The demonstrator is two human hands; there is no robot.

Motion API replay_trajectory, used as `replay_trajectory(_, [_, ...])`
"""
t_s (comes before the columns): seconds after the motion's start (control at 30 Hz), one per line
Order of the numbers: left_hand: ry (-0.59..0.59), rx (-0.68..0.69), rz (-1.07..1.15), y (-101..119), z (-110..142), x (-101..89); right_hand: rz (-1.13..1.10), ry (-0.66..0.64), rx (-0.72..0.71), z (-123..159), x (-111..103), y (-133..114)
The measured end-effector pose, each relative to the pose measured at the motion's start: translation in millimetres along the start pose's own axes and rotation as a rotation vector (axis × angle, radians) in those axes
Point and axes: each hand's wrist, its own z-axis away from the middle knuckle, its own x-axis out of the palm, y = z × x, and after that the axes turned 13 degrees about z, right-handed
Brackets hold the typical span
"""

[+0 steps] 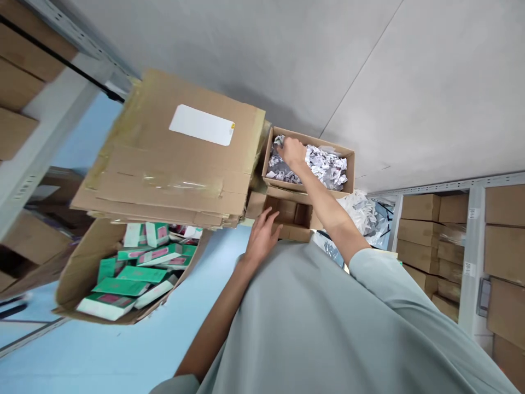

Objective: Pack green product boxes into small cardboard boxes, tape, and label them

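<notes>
My right hand [292, 152] reaches into a small open cardboard box [349, 164] filled with crumpled grey-and-white wrappers [326, 164]; its fingers curl down among them, and what they hold, if anything, is hidden. My left hand [262, 234] rests with fingers spread against the front of a second small cardboard box [292, 214] just below the first. It holds nothing. My grey-green shirt fills the lower middle of the view.
A stack of flattened cartons [172, 164] with a white label lies to the left. Below it a large open box [77, 262] holds several green-and-pink packets [135, 273]. Shelves with brown boxes [435, 241] stand at the right and far left. A clear plastic bag [363, 210] lies by the boxes.
</notes>
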Motion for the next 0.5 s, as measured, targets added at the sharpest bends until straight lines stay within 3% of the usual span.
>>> replay_trajectory(0.07, [0.018, -0.010, 0.015, 7, 5, -3.7, 0.059, -0.045, 0.125, 9, -7, -3])
replay_trajectory(0.17, [0.049, -0.023, 0.055, 17, 5, -11.0, 0.009, 0.008, 0.224, 46, -29, -4])
replay_trajectory(0.23, [0.078, -0.029, 0.096, 24, 0, -16.0, -0.041, 0.043, 0.214, 86, -45, -1])
replay_trajectory(0.37, [0.113, -0.015, 0.276, 40, -14, -19.5, -0.345, 0.155, 0.215, 188, -69, 2])
replay_trajectory(0.5, [-0.032, -0.005, 0.544, 46, -25, -9.3, -0.531, 0.025, 0.267, 276, -69, -11])
